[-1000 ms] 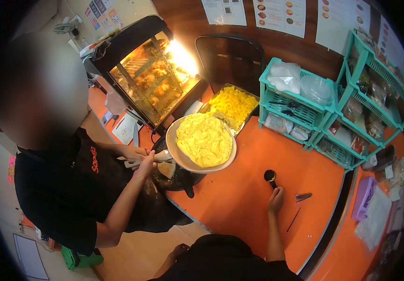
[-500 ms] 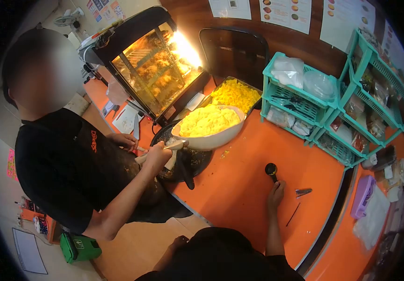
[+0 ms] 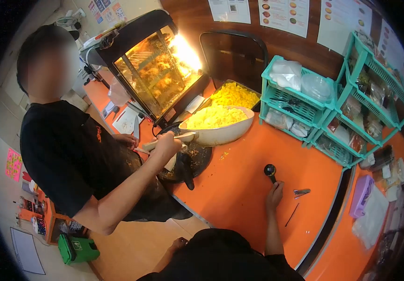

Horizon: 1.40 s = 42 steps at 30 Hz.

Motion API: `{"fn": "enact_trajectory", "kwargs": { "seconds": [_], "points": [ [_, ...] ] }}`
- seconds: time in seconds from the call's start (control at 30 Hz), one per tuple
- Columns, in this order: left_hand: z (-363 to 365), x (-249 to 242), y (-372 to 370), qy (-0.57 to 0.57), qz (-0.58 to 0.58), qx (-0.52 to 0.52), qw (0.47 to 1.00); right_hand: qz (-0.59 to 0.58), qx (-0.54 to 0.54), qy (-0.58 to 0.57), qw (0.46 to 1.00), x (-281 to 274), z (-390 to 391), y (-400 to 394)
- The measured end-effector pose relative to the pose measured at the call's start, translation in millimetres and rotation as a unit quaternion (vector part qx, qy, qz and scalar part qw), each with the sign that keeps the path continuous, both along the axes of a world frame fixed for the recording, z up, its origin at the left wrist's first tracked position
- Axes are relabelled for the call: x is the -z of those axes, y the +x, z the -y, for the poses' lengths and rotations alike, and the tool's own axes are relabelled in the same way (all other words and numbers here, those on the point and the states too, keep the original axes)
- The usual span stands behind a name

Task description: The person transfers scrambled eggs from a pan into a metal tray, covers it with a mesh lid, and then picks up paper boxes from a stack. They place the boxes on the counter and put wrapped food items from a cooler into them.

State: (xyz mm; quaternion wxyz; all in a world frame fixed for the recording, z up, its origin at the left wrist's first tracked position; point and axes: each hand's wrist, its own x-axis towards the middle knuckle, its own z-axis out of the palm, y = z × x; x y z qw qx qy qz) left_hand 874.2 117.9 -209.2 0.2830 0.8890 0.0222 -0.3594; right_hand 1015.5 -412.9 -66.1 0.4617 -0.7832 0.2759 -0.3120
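Observation:
My right hand (image 3: 274, 196) rests on the orange counter, its fingers wrapped round the handle of a black round-headed scoop (image 3: 270, 169). The scoop's head points away from me. A small metal stapler-like thing (image 3: 301, 192) and a thin dark stick (image 3: 292, 214) lie just right of that hand. Down by my body, beside the counter's front edge, is my left hand (image 3: 179, 242); its fingers are mostly hidden by my black shirt.
At left, a co-worker holds a pale utensil (image 3: 186, 136) over a black pan (image 3: 202, 161). Behind stand a white bowl (image 3: 220, 136) and tray (image 3: 257, 99) of yellow food, and a lit warmer cabinet (image 3: 141, 70). Teal baskets (image 3: 300, 105) stand at the right back; a purple holder (image 3: 361, 196) lies right.
The co-worker's hand and pale utensil have moved right, towards the bowl, and the bowl sits slightly further right. My right hand keeps its place with the scoop.

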Motion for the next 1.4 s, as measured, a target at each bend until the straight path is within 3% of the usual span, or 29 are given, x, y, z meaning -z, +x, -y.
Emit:
{"fn": "enact_trajectory", "kwargs": {
  "seconds": [0.27, 0.37, 0.57, 0.67, 0.77, 0.87, 0.9, 1.0, 1.07, 1.13, 1.17, 1.27, 1.33, 1.4],
  "points": [
    [1, 10, -1, -0.051, -0.012, -0.097, 0.994, -0.036, 0.008, 0.01, 0.999, 22, 6, 1],
    [16, -21, 5, -0.029, -0.046, -0.112, 0.992, -0.032, 0.0, 0.037, 0.999, -6, -1, -1],
    [4, 4, 4, -0.097, -0.014, -0.117, 0.988, -0.031, -0.011, 0.034, 0.999, 11, 4, -1],
    [3, 3, 6, -0.072, -0.02, -0.077, 0.994, -0.023, 0.017, 0.007, 1.0, -4, -2, 1],
    [7, -2, 5, -0.104, -0.035, -0.132, 0.985, -0.033, 0.012, 0.037, 0.999, 5, 1, 1],
    [8, -11, 14, -0.07, -0.022, -0.084, 0.994, -0.006, 0.02, 0.0, 1.0, 20, 4, 4],
    [34, -70, 25, -0.06, -0.035, -0.101, 0.992, -0.014, 0.017, 0.012, 1.0, 20, 3, 2],
    [46, -115, 56, -0.157, -0.135, -0.123, 0.971, -0.025, -0.002, 0.036, 0.999, 16, 0, 2],
    [58, -158, 83, -0.139, -0.12, -0.083, 0.979, -0.016, -0.019, 0.04, 0.999, 20, 2, 2],
    [89, -227, 115, -0.204, -0.059, -0.068, 0.975, -0.009, -0.011, -0.024, 1.0, 22, 1, 3],
    [95, -239, 128, -0.203, -0.035, -0.078, 0.975, -0.005, -0.006, -0.056, 0.998, 21, -1, 4],
    [114, -271, 159, -0.251, 0.068, -0.103, 0.96, -0.044, 0.16, -0.344, 0.924, -2, -8, 9],
    [123, -285, 164, -0.245, 0.127, -0.143, 0.95, -0.025, 0.122, -0.379, 0.917, -61, -42, 14],
    [122, -285, 161, -0.254, 0.202, -0.159, 0.932, 0.012, -0.052, -0.254, 0.966, -53, -92, 34]
  ]
}}
